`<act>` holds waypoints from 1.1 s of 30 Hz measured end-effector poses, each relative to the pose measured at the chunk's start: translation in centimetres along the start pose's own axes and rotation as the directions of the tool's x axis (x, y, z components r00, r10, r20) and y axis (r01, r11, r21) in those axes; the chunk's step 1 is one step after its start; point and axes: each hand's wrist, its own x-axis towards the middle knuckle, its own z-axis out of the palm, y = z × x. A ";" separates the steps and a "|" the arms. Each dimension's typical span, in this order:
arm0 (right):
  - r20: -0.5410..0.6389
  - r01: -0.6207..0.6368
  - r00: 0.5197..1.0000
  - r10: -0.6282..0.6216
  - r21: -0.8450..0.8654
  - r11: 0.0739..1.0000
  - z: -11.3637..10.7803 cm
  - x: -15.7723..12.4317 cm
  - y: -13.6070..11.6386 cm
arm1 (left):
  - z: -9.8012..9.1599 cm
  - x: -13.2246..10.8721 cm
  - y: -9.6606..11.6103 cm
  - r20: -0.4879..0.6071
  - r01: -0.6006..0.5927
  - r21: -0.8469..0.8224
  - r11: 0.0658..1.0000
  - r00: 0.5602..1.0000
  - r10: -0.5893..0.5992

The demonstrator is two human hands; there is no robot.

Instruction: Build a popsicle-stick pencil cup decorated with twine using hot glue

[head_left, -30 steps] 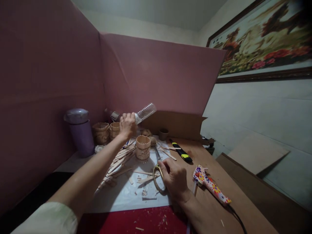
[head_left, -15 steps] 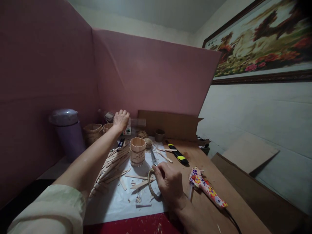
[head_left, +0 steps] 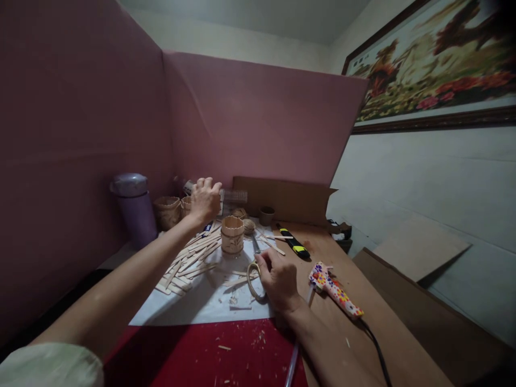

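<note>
My left hand [head_left: 206, 200] reaches to the back of the table, its fingers bent downward beside a small white box [head_left: 221, 203] and a clear plastic bottle [head_left: 236, 196]. Its fingertips and whatever they hold are hidden. My right hand [head_left: 278, 279] is closed on a pair of scissors [head_left: 255, 287], whose blades point away from me. Between the hands a round cup made of craft sticks [head_left: 233, 235], with a scalloped rim, stands upright. Loose craft sticks [head_left: 195, 252] lie heaped left of it, and two balls of twine [head_left: 249, 227] sit just behind.
A black-and-yellow utility knife [head_left: 296, 244] and a flower-patterned glue gun [head_left: 334, 290] with a cord lie on the right. A purple tumbler [head_left: 137, 217] and more wooden cups [head_left: 167, 211] stand back left. A brown pot [head_left: 266, 216] is before the cardboard [head_left: 286, 199].
The view has shifted, showing more red cloth in front. My left hand has come slightly lower and nearer over the white box. My right hand still holds the scissors.
</note>
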 end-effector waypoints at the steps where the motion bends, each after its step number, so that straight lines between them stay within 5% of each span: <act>1: 0.000 -0.012 1.000 0.012 -0.005 1.000 0.0 0.0 0.0 | -0.6 -0.7 0.6 -0.023 -0.017 -0.019 1.000 1.000 0.016; 6: -0.036 -0.020 0.999 0.018 -0.061 0.998 0.4 0.0 0.5 | -3.5 -5.9 4.4 -0.216 -0.204 -0.144 0.968 0.961 0.171; 11: -0.073 0.005 0.997 -0.011 -0.082 0.997 0.5 0.2 0.8 | -4.7 -11.4 7.7 -0.318 -0.530 -0.206 0.823 0.831 0.456; 15: -0.077 -0.020 0.997 0.013 -0.095 0.995 0.3 0.1 0.8 | -4.6 -14.4 9.4 -0.361 -0.619 -0.248 0.746 0.773 0.522; 24: -0.105 -0.043 0.994 0.043 0.002 0.999 0.0 0.2 0.3 | -4.0 -16.9 9.1 -0.380 -0.560 -0.421 0.714 0.823 0.422; 33: -0.064 -0.141 0.987 0.145 0.064 0.988 0.0 0.0 0.8 | -3.2 -17.8 8.3 -0.222 -0.389 -0.572 0.722 0.921 0.320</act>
